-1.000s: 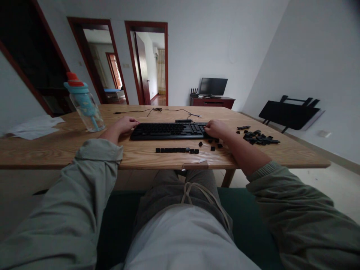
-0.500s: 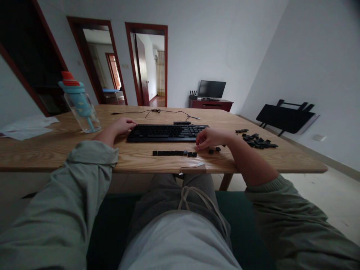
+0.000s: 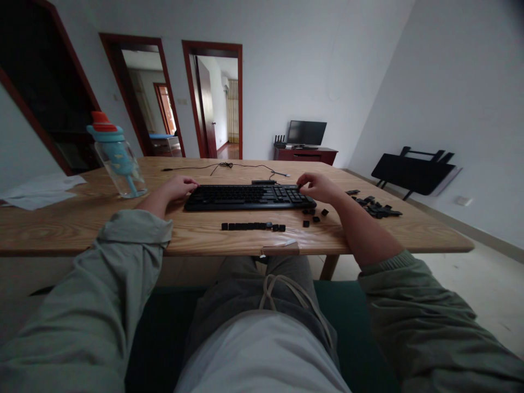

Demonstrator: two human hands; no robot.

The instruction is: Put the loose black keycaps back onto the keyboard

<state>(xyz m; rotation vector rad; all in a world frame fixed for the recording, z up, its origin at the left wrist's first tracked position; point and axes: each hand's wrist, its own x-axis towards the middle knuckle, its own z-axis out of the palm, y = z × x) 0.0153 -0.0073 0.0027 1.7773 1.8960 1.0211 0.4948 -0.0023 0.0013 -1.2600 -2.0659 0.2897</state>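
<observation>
At the table's (image 3: pixel 61 229) near edge lies the keyboard (image 3: pixel 245 197); the left hand (image 3: pixel 177 188) rests curled on its left end, the right hand (image 3: pixel 317 186) pinches at its right end, grip content unclear

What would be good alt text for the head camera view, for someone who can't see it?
Seated at a wooden table, a person rests the left hand on the left end of a black keyboard and the right hand at its right end. A row of loose keycaps lies in front, a pile of keycaps to the right, a water bottle on the left.
</observation>
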